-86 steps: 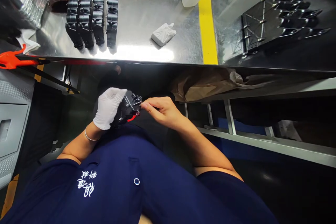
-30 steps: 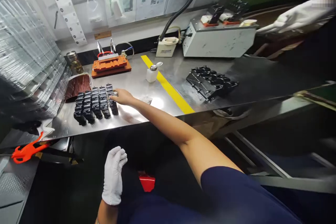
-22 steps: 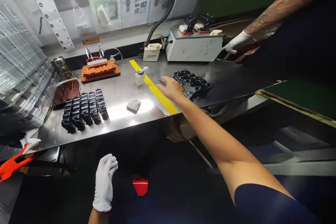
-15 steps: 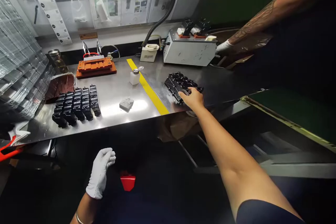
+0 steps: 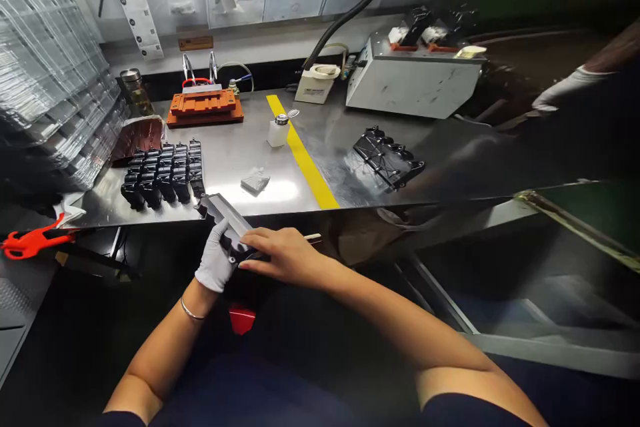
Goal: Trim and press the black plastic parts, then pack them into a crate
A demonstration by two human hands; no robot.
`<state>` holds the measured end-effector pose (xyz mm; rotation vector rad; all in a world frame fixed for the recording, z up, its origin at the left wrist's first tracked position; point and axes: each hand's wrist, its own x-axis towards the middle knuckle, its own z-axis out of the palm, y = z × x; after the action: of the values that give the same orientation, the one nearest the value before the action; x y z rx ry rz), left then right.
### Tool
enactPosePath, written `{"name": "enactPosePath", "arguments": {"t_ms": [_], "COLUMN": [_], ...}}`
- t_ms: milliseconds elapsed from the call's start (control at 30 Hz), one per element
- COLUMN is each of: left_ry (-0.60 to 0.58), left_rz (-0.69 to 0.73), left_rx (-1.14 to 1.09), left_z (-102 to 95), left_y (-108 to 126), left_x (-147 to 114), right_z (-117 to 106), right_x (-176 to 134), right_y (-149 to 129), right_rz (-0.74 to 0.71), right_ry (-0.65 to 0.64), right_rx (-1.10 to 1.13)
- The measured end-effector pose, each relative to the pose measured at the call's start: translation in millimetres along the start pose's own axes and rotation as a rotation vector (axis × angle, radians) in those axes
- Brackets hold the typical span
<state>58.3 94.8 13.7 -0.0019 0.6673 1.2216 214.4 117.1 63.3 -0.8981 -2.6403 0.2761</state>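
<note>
A black molded plastic part [image 5: 216,207] with a long pale, shiny face is held between both hands in front of the bench edge. My left hand [image 5: 219,260], in a white glove, is closed around its lower side. My bare right hand [image 5: 285,255] pinches its right end, fingertips on the face and thumb beneath. Another black molded part [image 5: 386,159] lies on the bench right of the yellow tape [image 5: 307,167]. Several similar black parts [image 5: 163,173] stand in rows at the bench's left.
An orange fixture [image 5: 204,107], a small white bottle with its lid up [image 5: 278,132], and a grey folded cloth [image 5: 255,181] are on the bench. A grey machine [image 5: 413,80] stands behind. A co-worker's gloved hand [image 5: 563,88] is at right. A red air gun [image 5: 33,240] hangs left.
My right hand has brought a black part from the right of the bench to my left hand, which now grips it too. The co-worker's hand has moved away from the grey machine.
</note>
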Motion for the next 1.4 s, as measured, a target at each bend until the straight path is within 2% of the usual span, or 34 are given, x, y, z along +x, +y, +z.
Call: {"name": "enactPosePath", "arguments": {"t_ms": [67,133,200,300,367,500,533,600,667,767,933,1033,1067,1133,1200,1300,1333,1400], "left_ry": [0.008,-0.028,-0.050,-0.056,-0.056,-0.033,-0.029,-0.031,-0.039,-0.041,-0.012,0.001,0.000,-0.022,-0.056,-0.089,-0.091,-0.094], "left_rz": [-0.120,-0.223,-0.284,-0.327,-0.339,-0.338,-0.332,-0.331,-0.323,-0.279,-0.326,-0.285,-0.300,-0.368,-0.406,-0.415,-0.414,-0.409], "left_rx": [-0.015,-0.001,0.016,0.025,0.021,0.012,0.013,0.015,-0.006,-0.065,-0.076,-0.130,-0.119,-0.067,-0.038,-0.063,-0.075,-0.096], "left_z": [-12.9,-27.9,-40.4,-50.7,-52.9,-53.0,-52.9,-52.4,-51.5,-49.0,-44.8,-45.9,-47.4,-51.6,-55.9,-58.9,-58.7,-57.2], "left_y": [8,15,20,24,24,23,23,22,21,21,25,26,27,28,29,27,26,23], "left_x": [-3,-7,-10,-11,-9,-5,-4,-2,-1,-1,0,1,1,2,3,4,5,6], "right_z": [-3,-1,9,29,41,59,62,67,70,69,68,67,64,48,19,-32,-47,-65], "right_x": [19,41,61,80,83,71,66,59,55,56,53,47,48,61,86,131,145,166], "right_y": [23,61,98,122,111,63,52,38,31,32,28,20,23,47,88,158,177,204], "right_rz": [0.137,0.402,0.599,0.695,0.659,0.367,0.336,0.367,0.380,0.297,0.375,0.219,0.196,0.267,0.448,0.717,0.787,0.834], "right_ry": [0.024,0.125,0.073,-0.021,0.022,0.137,0.154,0.193,0.197,0.137,0.171,0.085,0.054,0.016,0.010,0.105,0.137,0.124], "right_rx": [0.050,-0.051,-0.113,-0.085,-0.045,0.026,0.016,-0.047,-0.107,-0.103,-0.093,-0.094,-0.088,-0.092,-0.152,-0.360,-0.427,-0.566]}}
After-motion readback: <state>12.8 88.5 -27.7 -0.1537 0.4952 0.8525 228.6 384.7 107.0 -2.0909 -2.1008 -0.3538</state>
